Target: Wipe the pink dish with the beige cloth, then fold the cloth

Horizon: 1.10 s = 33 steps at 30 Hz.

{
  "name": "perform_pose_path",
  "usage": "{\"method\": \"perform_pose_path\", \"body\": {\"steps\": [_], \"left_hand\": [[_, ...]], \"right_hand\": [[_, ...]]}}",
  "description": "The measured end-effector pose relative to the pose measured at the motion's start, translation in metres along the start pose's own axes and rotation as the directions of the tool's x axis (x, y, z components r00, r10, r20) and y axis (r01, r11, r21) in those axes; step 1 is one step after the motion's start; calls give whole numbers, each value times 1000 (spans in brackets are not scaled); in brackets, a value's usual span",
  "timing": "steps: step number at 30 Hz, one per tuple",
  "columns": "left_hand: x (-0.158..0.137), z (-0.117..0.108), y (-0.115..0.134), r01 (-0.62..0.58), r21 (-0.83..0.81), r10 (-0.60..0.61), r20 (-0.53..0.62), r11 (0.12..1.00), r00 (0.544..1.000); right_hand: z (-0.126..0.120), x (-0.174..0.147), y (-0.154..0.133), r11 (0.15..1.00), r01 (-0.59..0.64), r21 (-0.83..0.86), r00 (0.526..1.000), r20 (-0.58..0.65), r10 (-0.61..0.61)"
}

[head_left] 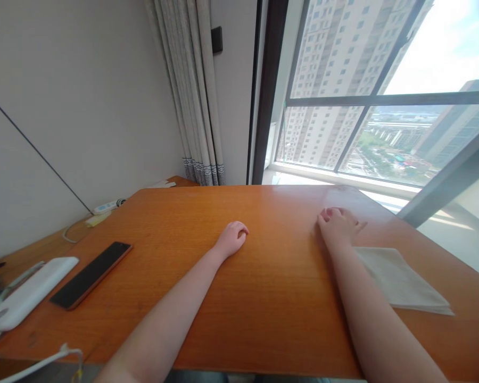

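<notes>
My left hand [232, 239] rests on the orange-brown wooden table [271, 308] near its middle. Its fingers are curled in loosely, and nothing shows in them. Farther right, my right hand [338, 225] is over the table, slightly blurred, with its fingers apart and some pointing to the right. I see nothing held in it. Just nearer than that hand, beside the right forearm, lies a folded off-white sheet [403, 279], like cloth or paper napkins; the forearm covers part of its left side.
A dark flat phone-like slab [91, 274] and a long white device [32, 292] lie at the left. A white cable [43, 364] crosses the near left corner. Behind the left edge is a power strip [106, 206]. A curtain [199, 96] and a large window [367, 101] stand beyond.
</notes>
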<state>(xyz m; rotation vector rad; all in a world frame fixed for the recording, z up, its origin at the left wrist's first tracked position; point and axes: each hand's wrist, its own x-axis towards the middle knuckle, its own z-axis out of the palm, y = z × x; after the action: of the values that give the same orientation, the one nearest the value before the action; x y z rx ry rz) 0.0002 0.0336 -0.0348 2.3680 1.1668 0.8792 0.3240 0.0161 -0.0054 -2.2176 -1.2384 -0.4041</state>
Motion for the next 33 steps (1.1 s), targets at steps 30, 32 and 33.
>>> {"method": "perform_pose_path", "body": {"steps": [30,32,33], "left_hand": [[-5,-64,-9,130,390,-24,-266,912,964],[-14,-88,-31,232,467,-71,-337,853,939],[-21,-98,-43,282,502,-93,-367,818,926]], "right_hand": [[28,-65,-91,576,385,721,796,57,-603],[29,-66,-92,577,382,722,785,77,-615],[29,-68,-93,579,379,722,777,91,-623]]}}
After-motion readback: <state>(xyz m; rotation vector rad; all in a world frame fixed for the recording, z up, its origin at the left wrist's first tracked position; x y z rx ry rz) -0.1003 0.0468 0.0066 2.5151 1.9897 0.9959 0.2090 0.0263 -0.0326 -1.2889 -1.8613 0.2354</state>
